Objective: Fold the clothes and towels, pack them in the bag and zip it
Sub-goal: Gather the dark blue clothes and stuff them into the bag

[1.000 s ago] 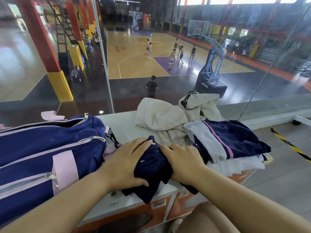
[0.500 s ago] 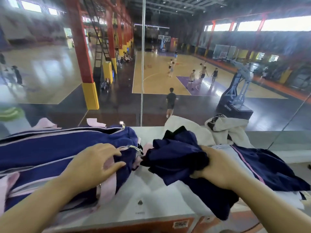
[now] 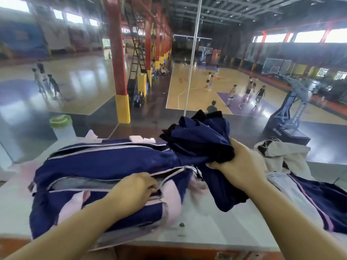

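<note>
Two hands busy, left hand (image 3: 135,188) gripping navy-and-pink bag (image 3: 112,160) at open zip, right hand (image 3: 238,169) clutching crumpled navy garment (image 3: 201,139).

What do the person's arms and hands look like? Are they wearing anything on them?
Both arms are bare as far as the picture shows, with no sleeves in view. The left hand and right hand wear no gloves, and I see no watch, bracelet or rings on them.
</note>
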The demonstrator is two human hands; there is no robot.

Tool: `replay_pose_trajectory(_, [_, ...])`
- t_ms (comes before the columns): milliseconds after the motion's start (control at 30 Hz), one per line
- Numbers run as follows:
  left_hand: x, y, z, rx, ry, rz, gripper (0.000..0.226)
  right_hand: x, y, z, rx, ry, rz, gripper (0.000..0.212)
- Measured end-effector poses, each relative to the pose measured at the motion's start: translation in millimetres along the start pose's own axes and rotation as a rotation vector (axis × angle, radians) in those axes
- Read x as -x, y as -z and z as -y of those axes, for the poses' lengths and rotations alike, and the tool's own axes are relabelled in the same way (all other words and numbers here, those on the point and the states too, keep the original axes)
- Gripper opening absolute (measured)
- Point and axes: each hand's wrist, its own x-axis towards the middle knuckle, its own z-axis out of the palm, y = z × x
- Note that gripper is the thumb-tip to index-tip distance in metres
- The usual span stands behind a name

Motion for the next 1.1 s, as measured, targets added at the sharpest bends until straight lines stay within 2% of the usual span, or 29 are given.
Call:
replay_pose_trajectory(67, [-1.5, -5.0, -15.7, 0.044, -0.108, -0.016, 0.043, -3.7, -1.2, 4.5, 0.038, -0.001, 0.003, 0.035])
replay_pose_trajectory(167, [-0.9, 1.7, -15.3, 0.099, -0.134, -0.030, 0.029, -8.0, -0.4, 6.4, 0.094, -0.006, 0.006, 0.037])
replay_pose_trajectory(233, [-0.8, 6.0, 5.6, -0.053, -0.189, -0.131, 0.028, -7.3, -0.1, 4.0, 0.119, 0.017, 0.006, 0.035])
replay_pose_trajectory(267, [-1.4, 7.1, 18.5, -0.187, -0.189, -0.156, 0.035, -6.1, -0.4, 2.5, 0.128, 0.029, 0.014, 0.033])
replay_pose_trajectory(300, [-1.1, 8.9, 29.3, -0.322, -0.154, -0.107, 0.045, -4.8, -1.3, 1.0, 0.144, 0.042, 0.020, 0.032])
replay_pose_trajectory(367, [-3.8, 11.8, 44.5, -0.497, -0.035, 0.091, 0.058, -1.7, -3.4, -1.9, 0.190, 0.077, 0.017, 0.030])
replay_pose_trajectory(433, [-9.9, 17.0, 48.3, -0.564, 0.011, 0.209, 0.053, 0.6, -4.9, -1.3, 0.235, 0.116, 0.006, 0.027])
replay_pose_trajectory(533, [-23.4, 24.4, 55.3, -0.358, 0.044, 0.097, 0.024, 3.4, -7.6, 3.7, 0.281, 0.185, 0.004, 0.023])
replay_pose_trajectory(600, [-31.2, 34.0, 57.7, -0.209, 0.104, 0.036, 0.013, 5.1, -9.9, 8.1, 0.298, 0.256, 0.024, 0.023])
replay_pose_trajectory(700, [-43.1, 52.7, 58.7, -0.109, 0.167, 0.000, 0.011, 4.3, -12.0, 15.3, 0.396, 0.369, 0.070, 0.030])
replay_pose_trajectory(833, [-55.4, 85.2, 60.1, -0.023, 0.248, -0.006, 0.015, 3.5, -12.4, 29.7, 0.634, 0.717, 0.010, 0.058])
replay_pose_trajectory(900, [-59.5, 100.5, 56.8, 0.020, 0.236, -0.018, 0.019, 4.9, -17.2, 37.5, 0.668, 0.829, 0.062, 0.063])
replay_pose_trajectory(1000, [-63.3, 118.1, 45.8, 0.014, 0.195, -0.057, 0.017, 4.5, -27.6, 47.8, 0.707, 0.898, 0.180, 0.063])
replay_pose_trajectory(1100, [-63.4, 126.7, 35.1, 0.008, 0.153, -0.111, 0.013, 2.1, -39.6, 67.8, 0.780, 0.906, 0.319, 0.050])
